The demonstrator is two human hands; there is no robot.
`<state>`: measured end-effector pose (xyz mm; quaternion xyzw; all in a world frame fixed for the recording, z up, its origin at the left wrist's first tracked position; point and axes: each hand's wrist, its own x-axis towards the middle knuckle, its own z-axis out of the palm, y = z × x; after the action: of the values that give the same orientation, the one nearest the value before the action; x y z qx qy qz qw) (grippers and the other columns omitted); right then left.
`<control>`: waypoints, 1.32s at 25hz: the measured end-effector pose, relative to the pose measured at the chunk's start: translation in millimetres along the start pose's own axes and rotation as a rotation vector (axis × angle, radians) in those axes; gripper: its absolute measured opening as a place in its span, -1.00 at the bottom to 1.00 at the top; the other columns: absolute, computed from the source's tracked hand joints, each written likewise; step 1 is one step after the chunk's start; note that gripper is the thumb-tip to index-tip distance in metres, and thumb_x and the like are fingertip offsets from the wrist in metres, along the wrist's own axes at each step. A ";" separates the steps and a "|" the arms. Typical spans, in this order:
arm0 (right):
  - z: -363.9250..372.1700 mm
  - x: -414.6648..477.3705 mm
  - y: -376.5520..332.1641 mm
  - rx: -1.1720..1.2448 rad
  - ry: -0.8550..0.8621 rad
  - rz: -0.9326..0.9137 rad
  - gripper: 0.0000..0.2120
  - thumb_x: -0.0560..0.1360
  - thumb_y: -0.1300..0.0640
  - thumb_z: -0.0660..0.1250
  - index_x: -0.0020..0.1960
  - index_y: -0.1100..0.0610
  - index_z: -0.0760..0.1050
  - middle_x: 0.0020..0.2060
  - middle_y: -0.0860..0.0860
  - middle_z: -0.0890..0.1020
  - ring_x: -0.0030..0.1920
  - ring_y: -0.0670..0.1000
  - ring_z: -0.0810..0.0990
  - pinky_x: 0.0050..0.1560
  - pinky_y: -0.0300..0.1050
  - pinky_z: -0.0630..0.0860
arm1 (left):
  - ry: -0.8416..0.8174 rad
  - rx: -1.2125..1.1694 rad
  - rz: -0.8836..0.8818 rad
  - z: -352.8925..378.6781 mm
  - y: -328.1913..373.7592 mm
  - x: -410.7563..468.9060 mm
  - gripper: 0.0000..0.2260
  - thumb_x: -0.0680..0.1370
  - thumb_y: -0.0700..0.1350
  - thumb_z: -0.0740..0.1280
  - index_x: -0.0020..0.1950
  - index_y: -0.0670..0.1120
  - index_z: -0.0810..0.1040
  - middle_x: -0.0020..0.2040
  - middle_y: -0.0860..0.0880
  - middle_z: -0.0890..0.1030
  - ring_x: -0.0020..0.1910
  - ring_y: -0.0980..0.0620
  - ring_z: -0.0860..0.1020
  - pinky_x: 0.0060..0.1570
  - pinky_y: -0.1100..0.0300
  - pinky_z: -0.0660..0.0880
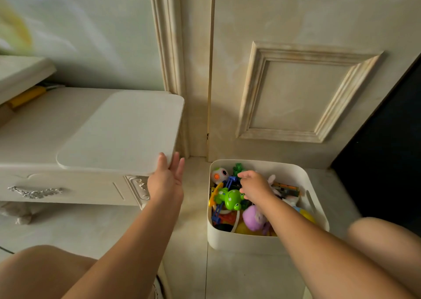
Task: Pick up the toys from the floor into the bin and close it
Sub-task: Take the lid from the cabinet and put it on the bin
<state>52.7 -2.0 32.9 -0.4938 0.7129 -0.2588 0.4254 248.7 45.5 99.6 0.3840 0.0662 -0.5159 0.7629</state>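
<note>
A cream bin (241,240) stands open on the floor in front of a door, full of several toys: a green frog (230,198), a white ball with an orange spot (219,175), a purple plush (254,218). Its flat cream lid (123,132) lies on a low cabinet to the left. My left hand (168,178) touches the lid's near right corner, thumb on top and fingers spread at the edge. My right hand (255,184) hovers inside the bin over the toys, fingers curled downward; whether it grips a toy I cannot tell.
The white carved cabinet (45,125) with a drawer handle (34,192) stands at the left, a yellow object (26,97) at its back. A panelled door (300,91) is behind the bin, a dark surface (387,143) at right. My bare knees frame the tiled floor (250,276).
</note>
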 end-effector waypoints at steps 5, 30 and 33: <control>-7.7 2.9 3.1 0.149 0.035 0.053 -0.74 0.55 0.22 0.13 0.13 0.04 0.52 -0.02 0.08 0.62 -0.16 0.07 0.63 -0.14 -0.06 0.60 | -0.157 0.123 -0.136 -10.4 -24.2 -21.9 -0.90 0.58 -0.23 0.32 0.04 -0.26 0.53 -0.04 -0.13 0.66 -0.06 -0.04 0.69 -0.20 0.19 0.66; -122.0 -4.3 140.2 0.024 0.519 0.481 -0.41 0.46 -0.11 0.36 0.26 0.35 0.44 0.21 0.29 0.55 0.21 0.29 0.52 0.17 0.05 0.45 | -0.507 1.632 -0.496 -64.0 -80.8 20.8 -0.59 0.51 0.10 0.38 0.03 -0.27 0.55 -0.30 -0.12 0.67 -0.37 0.00 0.67 -0.31 0.13 0.64; -121.4 -6.7 141.0 -0.100 0.504 0.425 -0.41 0.46 -0.16 0.34 0.25 0.30 0.45 0.17 0.29 0.57 0.19 0.29 0.53 0.17 0.07 0.45 | -0.523 1.869 -0.536 -61.7 -80.2 24.7 -0.51 0.50 0.21 0.33 0.07 -0.23 0.50 -0.34 -0.11 0.64 -0.42 0.01 0.65 -0.42 0.20 0.58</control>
<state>-119.2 51.3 -14.8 -0.2748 0.8945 -0.2431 0.2553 211.0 53.9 2.8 0.6758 -0.4505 -0.5834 0.0051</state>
